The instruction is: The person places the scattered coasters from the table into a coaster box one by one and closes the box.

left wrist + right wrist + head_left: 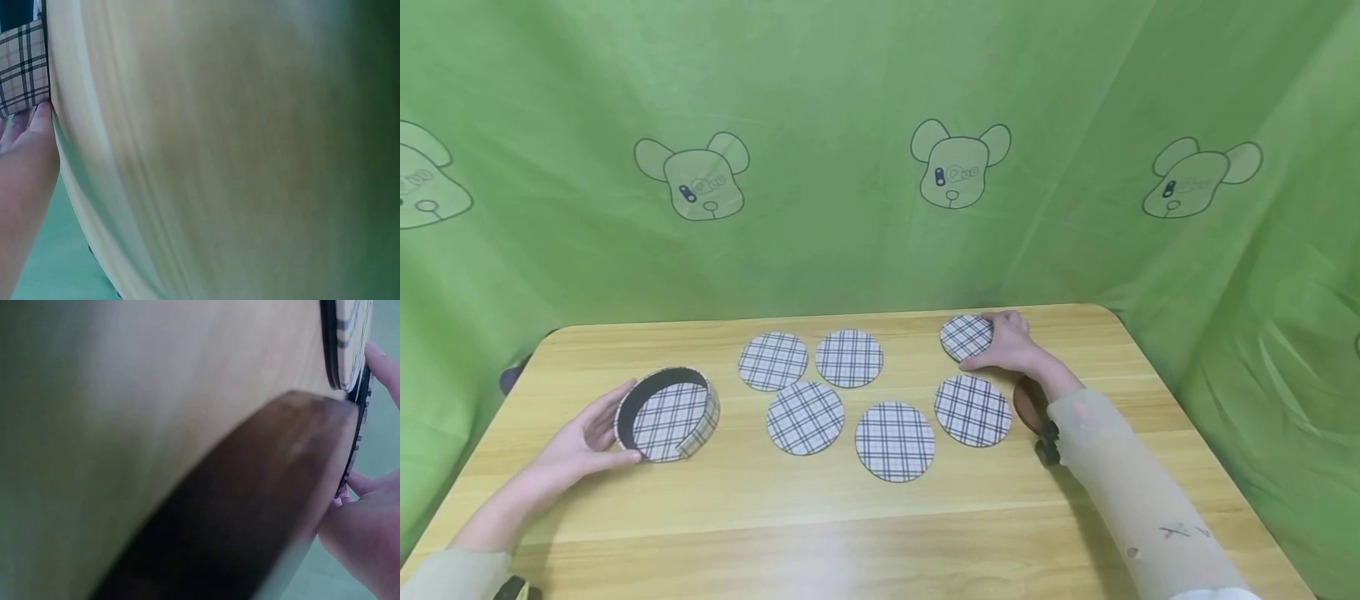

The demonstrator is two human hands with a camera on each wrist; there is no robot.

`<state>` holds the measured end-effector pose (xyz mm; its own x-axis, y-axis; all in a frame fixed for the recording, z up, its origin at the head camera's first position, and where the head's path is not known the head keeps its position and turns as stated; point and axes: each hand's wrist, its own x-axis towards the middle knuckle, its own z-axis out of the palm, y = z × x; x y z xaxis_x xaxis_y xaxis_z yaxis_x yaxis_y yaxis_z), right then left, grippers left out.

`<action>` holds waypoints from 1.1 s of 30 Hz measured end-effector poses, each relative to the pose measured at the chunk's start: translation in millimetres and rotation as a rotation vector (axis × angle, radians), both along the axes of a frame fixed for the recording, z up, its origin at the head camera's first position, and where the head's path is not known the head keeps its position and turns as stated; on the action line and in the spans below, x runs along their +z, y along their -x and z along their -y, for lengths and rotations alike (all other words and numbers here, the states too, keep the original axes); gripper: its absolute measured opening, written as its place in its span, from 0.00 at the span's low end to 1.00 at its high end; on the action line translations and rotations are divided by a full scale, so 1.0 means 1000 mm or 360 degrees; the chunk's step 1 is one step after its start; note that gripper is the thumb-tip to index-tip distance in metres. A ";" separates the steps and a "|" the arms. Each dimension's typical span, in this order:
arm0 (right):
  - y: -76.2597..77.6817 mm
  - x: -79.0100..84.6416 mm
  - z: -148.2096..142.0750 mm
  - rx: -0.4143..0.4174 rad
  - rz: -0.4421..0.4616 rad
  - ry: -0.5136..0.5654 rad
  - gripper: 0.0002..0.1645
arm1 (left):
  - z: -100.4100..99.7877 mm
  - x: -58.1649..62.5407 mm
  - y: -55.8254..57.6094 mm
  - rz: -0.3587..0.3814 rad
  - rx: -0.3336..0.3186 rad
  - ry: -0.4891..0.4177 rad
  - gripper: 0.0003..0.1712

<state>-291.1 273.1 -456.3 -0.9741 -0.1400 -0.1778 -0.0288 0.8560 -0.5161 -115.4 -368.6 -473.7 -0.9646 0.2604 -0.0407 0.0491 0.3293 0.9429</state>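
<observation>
At the table's left my left hand (587, 439) grips the side of a round plaid coaster holder (702, 429), thumb at the front and fingers behind. Its inner wall is dark, and plaid shows on its floor. The holder's plaid outer wall (25, 69) and part of this hand show at the edge of the left wrist view. Near the back right, my right hand (1009, 343) pinches a round plaid coaster (964, 336) by its edge between thumb and fingers. This coaster appears raised off the table in the right wrist view. Just in front lies another plaid coaster (973, 411).
Several more plaid coasters, including a front one (895, 442) and a back one (849, 358), lie flat mid-table (820, 533). Beneath my right forearm is a brown rounded object (1027, 406), partly hidden. Green curtain (842, 208) hangs behind and beside the table.
</observation>
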 end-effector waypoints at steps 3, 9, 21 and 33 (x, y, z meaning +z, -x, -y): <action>0.000 0.001 -0.001 -0.0013 0.0031 0.0028 0.73 | 0.000 0.000 0.000 -0.0006 0.0007 0.0010 0.62; -0.002 0.004 -0.004 -0.0043 0.0085 0.0108 0.72 | 0.000 0.000 0.001 -0.0029 0.0009 0.0023 0.61; -0.010 0.006 -0.002 -0.0045 0.0082 0.0250 0.70 | -0.004 0.003 0.002 -0.0052 -0.0007 0.0012 0.61; -0.015 0.014 0.016 -0.0019 0.0054 0.0396 0.68 | -0.009 0.005 0.003 -0.0043 -0.0025 -0.0013 0.60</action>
